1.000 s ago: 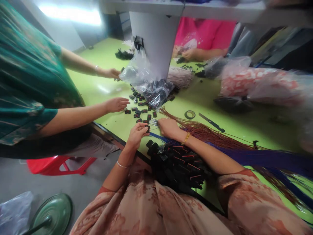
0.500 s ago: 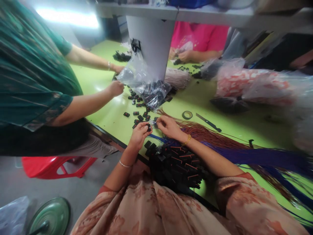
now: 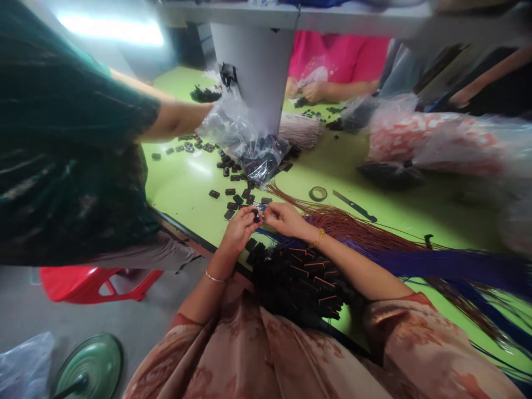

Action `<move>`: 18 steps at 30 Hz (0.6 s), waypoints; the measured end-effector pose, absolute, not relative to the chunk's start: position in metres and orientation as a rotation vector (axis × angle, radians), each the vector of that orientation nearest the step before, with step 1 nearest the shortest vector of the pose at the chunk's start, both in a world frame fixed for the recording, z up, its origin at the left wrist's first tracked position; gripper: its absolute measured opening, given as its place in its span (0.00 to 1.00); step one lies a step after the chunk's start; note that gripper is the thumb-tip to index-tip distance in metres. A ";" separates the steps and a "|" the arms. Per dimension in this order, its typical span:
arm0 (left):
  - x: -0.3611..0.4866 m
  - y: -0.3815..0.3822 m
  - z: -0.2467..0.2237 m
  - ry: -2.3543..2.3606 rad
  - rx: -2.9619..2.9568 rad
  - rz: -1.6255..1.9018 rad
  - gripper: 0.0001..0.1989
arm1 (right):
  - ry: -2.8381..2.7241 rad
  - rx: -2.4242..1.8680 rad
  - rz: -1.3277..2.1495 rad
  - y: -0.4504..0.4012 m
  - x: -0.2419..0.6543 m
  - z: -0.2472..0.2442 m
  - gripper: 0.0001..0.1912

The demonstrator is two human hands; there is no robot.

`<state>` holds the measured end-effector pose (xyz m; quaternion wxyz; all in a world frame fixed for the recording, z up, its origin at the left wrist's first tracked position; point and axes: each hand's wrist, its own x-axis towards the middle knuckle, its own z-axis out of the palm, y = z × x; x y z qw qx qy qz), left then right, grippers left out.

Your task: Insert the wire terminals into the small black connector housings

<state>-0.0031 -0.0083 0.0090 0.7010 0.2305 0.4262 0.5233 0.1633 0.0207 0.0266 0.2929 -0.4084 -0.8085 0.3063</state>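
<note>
Black piece point(image 3: 256, 215) — pinched in your L grip point(image 3: 242, 224); R grip point(image 3: 285, 218) just came nearer at 3 o'clock, hold unclear — so both work close together.

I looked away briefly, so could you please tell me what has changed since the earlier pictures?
The bare left hand and right hand have drawn closer together; the left still holds a small black block. The co-worker in dark green has leaned further in, and more black blocks now show at the left of the yellow-green table. The dark tape ring and thin dark-handled blade stayed put.
</note>
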 end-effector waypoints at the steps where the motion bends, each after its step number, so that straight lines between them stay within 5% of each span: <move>1: -0.003 -0.008 0.009 0.950 0.514 1.160 0.10 | -2.164 -1.083 0.820 0.021 0.163 0.027 0.11; 18: -0.004 -0.008 0.006 0.973 0.516 1.155 0.12 | -2.214 -1.089 0.813 0.021 0.163 0.027 0.11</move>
